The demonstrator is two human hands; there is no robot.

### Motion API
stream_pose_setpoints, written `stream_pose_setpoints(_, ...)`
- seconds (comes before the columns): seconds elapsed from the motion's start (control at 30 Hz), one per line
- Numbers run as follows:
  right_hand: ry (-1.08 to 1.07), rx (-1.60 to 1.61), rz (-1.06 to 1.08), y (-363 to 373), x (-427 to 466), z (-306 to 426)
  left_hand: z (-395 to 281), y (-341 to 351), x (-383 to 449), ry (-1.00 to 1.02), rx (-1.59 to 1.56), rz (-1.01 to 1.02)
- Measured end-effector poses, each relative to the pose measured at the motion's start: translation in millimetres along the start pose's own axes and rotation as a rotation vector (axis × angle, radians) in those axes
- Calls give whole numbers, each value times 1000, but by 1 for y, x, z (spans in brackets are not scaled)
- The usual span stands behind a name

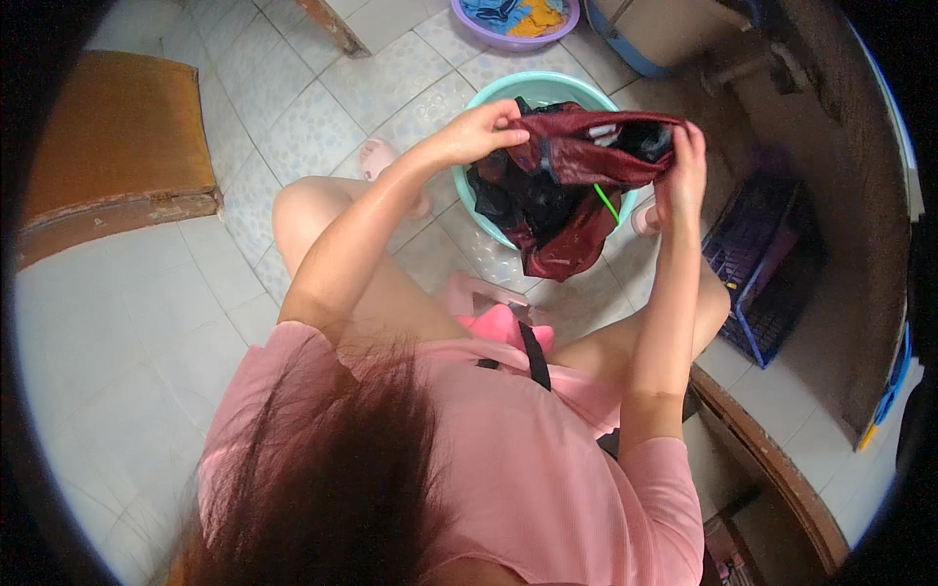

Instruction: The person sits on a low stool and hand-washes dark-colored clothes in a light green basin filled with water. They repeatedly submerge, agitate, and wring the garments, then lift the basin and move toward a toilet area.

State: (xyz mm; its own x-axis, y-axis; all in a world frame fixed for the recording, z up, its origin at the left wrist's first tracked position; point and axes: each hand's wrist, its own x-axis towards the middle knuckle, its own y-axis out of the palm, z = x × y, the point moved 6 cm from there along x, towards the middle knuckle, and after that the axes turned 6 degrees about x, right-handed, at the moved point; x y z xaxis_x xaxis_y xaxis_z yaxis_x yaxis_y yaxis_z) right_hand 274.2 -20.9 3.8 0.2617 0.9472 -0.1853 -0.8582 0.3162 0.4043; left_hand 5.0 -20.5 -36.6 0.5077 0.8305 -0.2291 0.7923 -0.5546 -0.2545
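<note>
A dark red and black garment [571,253] hangs stretched between my two hands, above a light green plastic basin [542,79]. My left hand [487,132] pinches its edge between thumb and fingers on the left. On the right, the other end of the same edge is gripped by my right hand [685,157]. A small white label shows inside the opening. Dark wet-looking cloth [498,198] fills part of the basin, and I cannot tell how much of it belongs to the held garment. A bright green strip [607,205] sticks out below the garment, over the basin's rim.
Beyond the green basin is a purple basin [516,36] of blue and yellow clothes. A pink plastic stool [463,287] stands between my legs. To the right is a blue wire basket or rack [747,315]. A worn brown wooden door [117,132] is at the left, over tiled floor [381,80].
</note>
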Motion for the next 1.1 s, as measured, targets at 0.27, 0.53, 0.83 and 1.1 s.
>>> stream_pose_setpoints(0.27,-110,-75,323,53,-9,22,-18,30,5,202,480,47)
stream_pose_setpoints(0.53,-248,-328,501,48,-4,95,-59,-20,-13,136,-838,77)
stream_pose_setpoints(0.83,-394,-926,441,31,5,-32,15,33,2,-375,-1183,-174)
stream_pose_setpoints(1.1,-383,-991,642,67,-94,-87,38,48,2,-414,-1092,-66)
